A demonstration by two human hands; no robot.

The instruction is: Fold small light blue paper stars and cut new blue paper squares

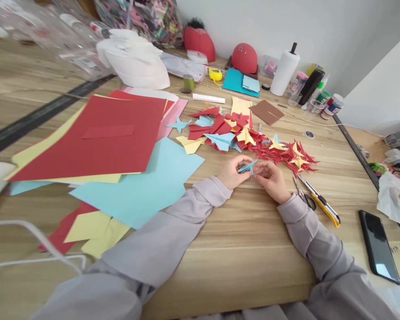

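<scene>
Between my two hands, above the table, is a small blue folded paper piece (247,167) with pointed ends. My left hand (234,172) is closed on its left side, thumb in front. The fingers of my right hand (269,178) pinch its right end. Just beyond my hands lies a heap of red folded paper pieces (270,149), with yellow and blue ones among them. A blue paper plane (221,141) and a four-pointed blue paper star (179,125) rest at the heap's left part.
Left lie stacked red sheets (120,133) and blue sheets (166,178). Scissors (307,199) and a yellow utility knife (325,206) lie beside my right forearm, a phone (379,246) farther right. Bottles, a yellow tape measure (215,74) and a white roll (285,71) stand at the back.
</scene>
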